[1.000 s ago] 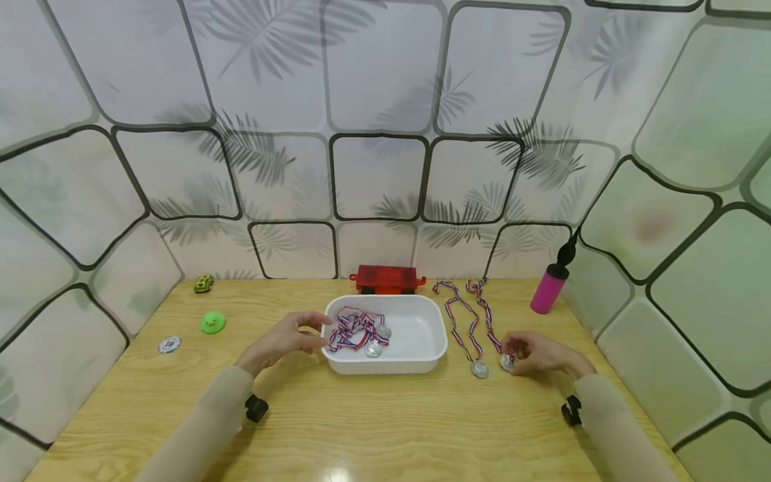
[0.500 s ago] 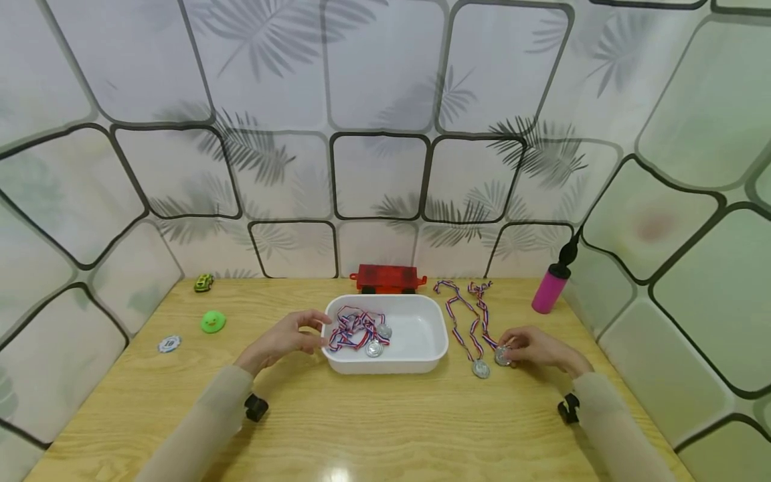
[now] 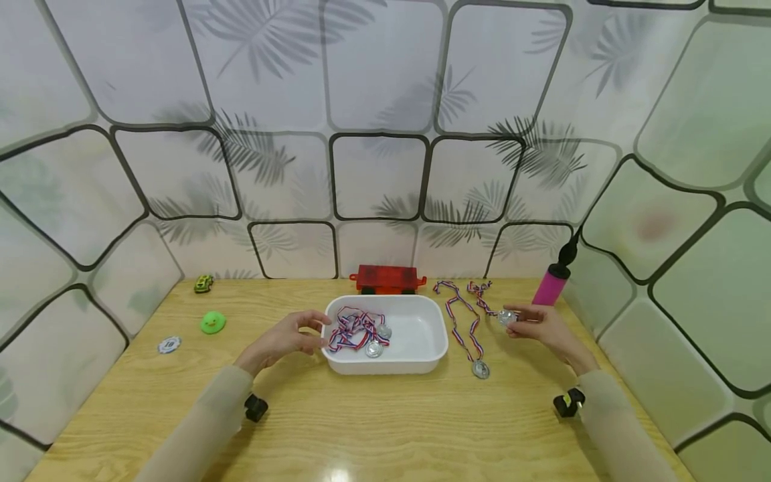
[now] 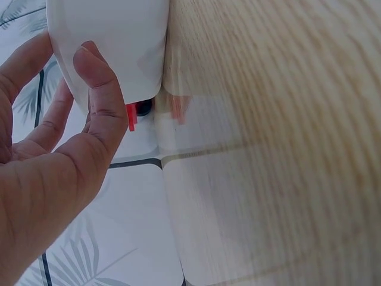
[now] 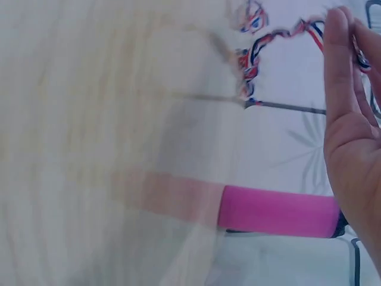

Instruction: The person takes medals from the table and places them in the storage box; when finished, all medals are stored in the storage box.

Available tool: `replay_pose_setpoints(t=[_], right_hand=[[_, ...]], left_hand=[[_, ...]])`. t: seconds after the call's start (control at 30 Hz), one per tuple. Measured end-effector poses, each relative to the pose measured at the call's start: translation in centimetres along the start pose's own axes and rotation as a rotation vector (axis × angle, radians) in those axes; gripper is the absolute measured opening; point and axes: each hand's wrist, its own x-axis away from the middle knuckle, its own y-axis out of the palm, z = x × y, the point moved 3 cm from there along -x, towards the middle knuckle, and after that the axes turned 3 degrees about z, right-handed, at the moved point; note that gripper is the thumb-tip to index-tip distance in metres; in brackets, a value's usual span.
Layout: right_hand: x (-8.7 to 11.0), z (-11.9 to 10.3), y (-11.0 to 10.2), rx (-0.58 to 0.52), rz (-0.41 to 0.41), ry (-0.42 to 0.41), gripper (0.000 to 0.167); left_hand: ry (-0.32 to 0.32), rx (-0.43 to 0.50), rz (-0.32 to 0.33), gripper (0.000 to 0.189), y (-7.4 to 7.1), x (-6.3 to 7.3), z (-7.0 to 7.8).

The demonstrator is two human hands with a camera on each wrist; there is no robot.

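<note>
My right hand [image 3: 542,328] pinches a silver medal [image 3: 506,317] above the right part of the table. Its red, white and blue ribbon [image 3: 482,300] trails back to the table's far edge; fingers hide the medal in the right wrist view. A second silver medal [image 3: 480,369] lies to the left, its ribbon stretched out behind it. My left hand [image 3: 288,340] touches the left end of a white plastic tray [image 3: 385,367], thumb and fingers spread and relaxed in the left wrist view. Inside the tray's left half, two medals [image 3: 374,348] lie with tangled ribbons.
Behind the tray stands a red toy wagon [image 3: 387,279]. A pink hand pump [image 3: 549,288] stands at the back right, just behind my right hand. At the left are a small toy car [image 3: 203,284], a green rubber duck [image 3: 213,323] and a poker chip [image 3: 169,345].
My right hand has lifted the right-hand medal and carried it back toward the far edge, its ribbon trailing. My left hand and the tray have stayed in place.
</note>
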Motion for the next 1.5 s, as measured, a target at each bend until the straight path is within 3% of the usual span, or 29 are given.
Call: replay_pose_setpoints(t=[0.4,0.63,0.8,1.03,1.5], right_hand=[[-0.9,-2.8,0.8,-0.166,0.122,-0.096,0.044],[-1.3,-5.2,1.4,-0.238,0.212,-0.198,0.040],[-1.6,-7.2,1.6,-0.178,0.282,-0.232,0.037],[-2.0,-9.5,1.9,-0.112,0.381,-0.177,0.042],[-3.3,-13.2,2.9,-0.054,0.437,-0.285,0.044]], left_hand=[[0.017,0.003,-0.006,0.044,0.0,0.0,0.1],[0.006,0.000,-0.001,0.043,0.1,0.2,0.1],[0.015,-0.002,-0.006,0.043,0.1,0.2,0.1],[0.024,-0.008,-0.015,0.046,0.1,0.1,0.1],[0.035,-0.002,-0.028,0.048,0.0,0.1,0.0]])
